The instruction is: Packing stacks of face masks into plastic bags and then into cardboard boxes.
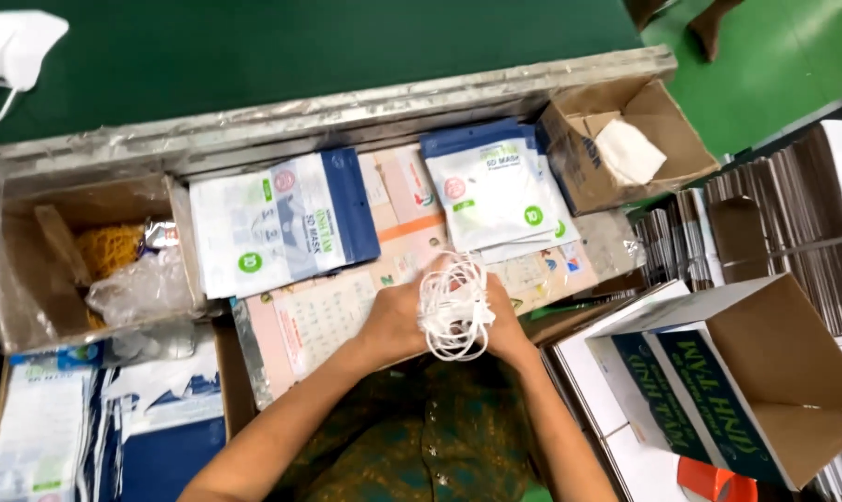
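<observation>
A dark green tabletop (300, 46) with a foil-wrapped edge (346, 107) stands above bright green floor (765, 65)

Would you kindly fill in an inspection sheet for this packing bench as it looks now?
Surface: printed sheet covers the bench.
Job's things: stack of white masks with looped ear straps, held between both hands.
Clutter: two piles of mask pouches; open cardboard boxes.
Hands: left hand and right hand closed on the masks.
Cables: nothing seen.
Surroundings: green floor; flat cartons at the right.
</observation>
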